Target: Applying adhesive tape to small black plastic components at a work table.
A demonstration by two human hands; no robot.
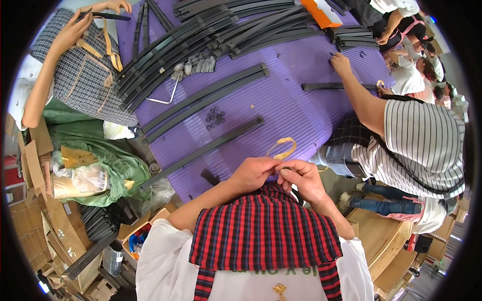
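Observation:
My left hand [252, 173] and my right hand [306, 182] meet at the table's near edge, fingertips pinched together. Whatever is between them is too small to make out. Just beyond the fingertips a yellow band [291, 141] forms a loop; whether it is held I cannot tell. A long black strip [201, 152] lies slantwise beyond my left forearm. Past it are a pile of small black rings or clips [215, 118] and two more long black strips [206, 96]. A short dark piece [210, 176] lies beside my left forearm.
Stacked black strips [181, 42] cover the far side of the purple ridged table [296, 118], with grey gloves [201, 65] and a bent metal rod [173, 93] near them. A co-worker's hand [340, 63] is at the right, another's [75, 32] far left. Cardboard boxes [63, 226] stand at left.

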